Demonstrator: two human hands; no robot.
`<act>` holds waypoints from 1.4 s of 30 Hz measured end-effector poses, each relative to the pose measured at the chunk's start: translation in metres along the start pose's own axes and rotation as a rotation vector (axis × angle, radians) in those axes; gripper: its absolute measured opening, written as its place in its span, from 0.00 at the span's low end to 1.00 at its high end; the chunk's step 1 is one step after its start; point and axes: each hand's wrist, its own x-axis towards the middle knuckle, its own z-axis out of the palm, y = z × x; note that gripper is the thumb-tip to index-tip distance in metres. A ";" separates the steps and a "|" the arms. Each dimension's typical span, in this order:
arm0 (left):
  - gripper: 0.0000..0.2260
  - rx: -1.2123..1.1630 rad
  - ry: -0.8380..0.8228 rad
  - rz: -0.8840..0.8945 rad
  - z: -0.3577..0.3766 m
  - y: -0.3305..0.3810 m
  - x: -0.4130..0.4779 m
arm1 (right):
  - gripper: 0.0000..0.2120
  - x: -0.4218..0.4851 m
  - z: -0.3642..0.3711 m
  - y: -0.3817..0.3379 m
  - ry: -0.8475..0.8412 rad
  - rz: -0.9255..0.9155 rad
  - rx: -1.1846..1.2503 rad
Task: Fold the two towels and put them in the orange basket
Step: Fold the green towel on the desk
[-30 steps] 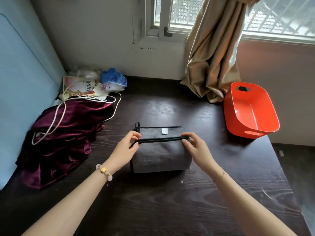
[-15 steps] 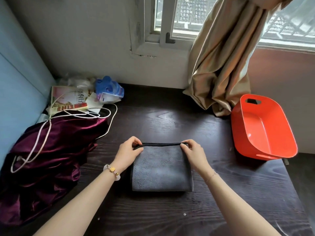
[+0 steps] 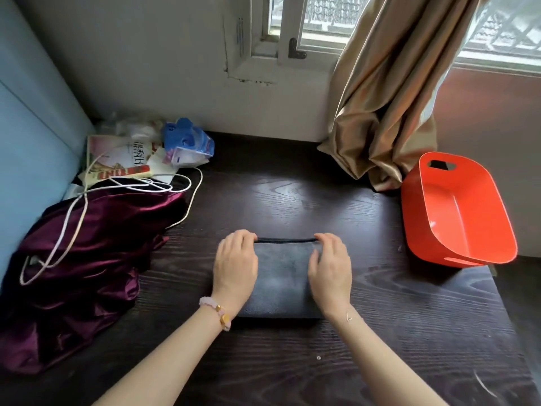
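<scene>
Towel (image 3: pixel 282 276), folded, lies under both palms; left hand (image 3: pixel 234 265) and right hand (image 3: pixel 330 268) curl fingertips over its far hem. Table (image 3: pixel 292 200) runs on beyond them, basket (image 3: pixel 424 206) well right.

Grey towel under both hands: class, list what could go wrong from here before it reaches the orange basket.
1. The left hand and right hand grip the folded towel at its far edge; lifted from there, the layers could fall open.
2. The basket sits tilted at the right edge of the table, so a dropped towel might tip it off.
3. The curtain hangs close beside the basket and may catch a passing hand.
</scene>
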 end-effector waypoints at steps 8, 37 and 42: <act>0.22 0.192 -0.387 0.214 0.019 0.002 -0.041 | 0.24 -0.044 0.016 0.008 -0.358 -0.204 -0.241; 0.28 0.140 -0.481 0.296 -0.021 0.002 -0.168 | 0.26 -0.165 -0.035 0.013 -0.489 -0.188 -0.188; 0.35 0.145 -0.523 0.459 -0.042 -0.012 -0.190 | 0.30 -0.171 -0.055 0.028 -0.502 -0.325 -0.063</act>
